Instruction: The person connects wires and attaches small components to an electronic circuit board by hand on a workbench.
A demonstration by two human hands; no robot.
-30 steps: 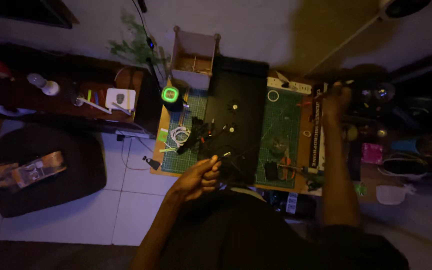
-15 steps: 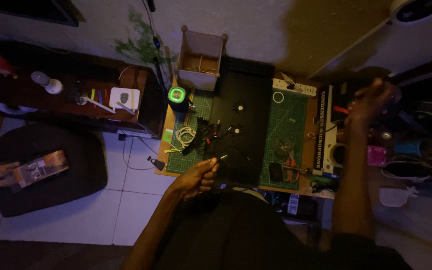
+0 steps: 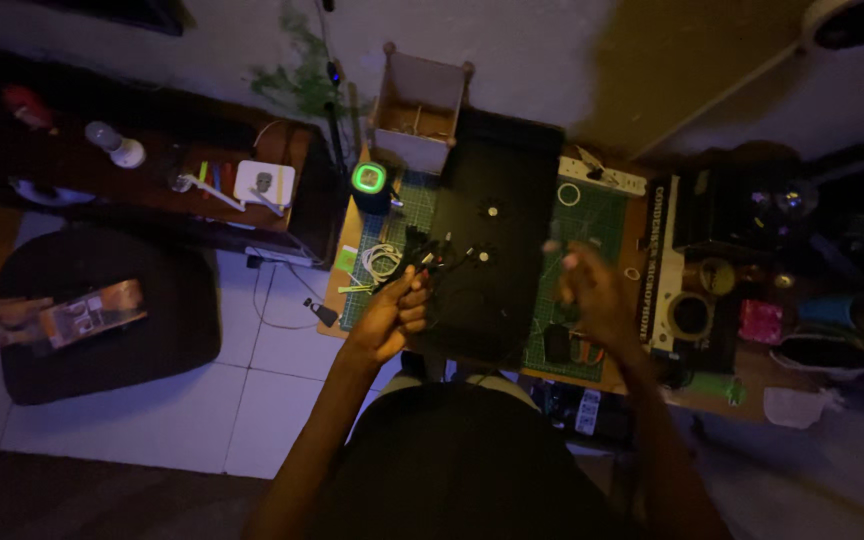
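Note:
I look down in dim light on a small desk with a green cutting mat [image 3: 592,225]; a black flat panel [image 3: 497,200] lies on it. My left hand [image 3: 390,318] is at the panel's near left corner, fingers closed around a thin tool beside a tangle of dark cables [image 3: 437,255]. My right hand [image 3: 590,290] hovers over the mat just right of the panel. It is blurred, with fingers apart and nothing seen in it.
A device with a glowing green ring [image 3: 368,180] and an open box [image 3: 420,110] stand at the desk's back left. A coiled white cable [image 3: 382,260], a long printed carton [image 3: 664,265] and tape rolls [image 3: 692,315] lie around. A dark cushion [image 3: 142,300] sits on the floor at the left.
My right hand has swung in from the cluttered far right to just above the mat beside the panel. My left hand has stayed at the panel's corner, shifting slightly.

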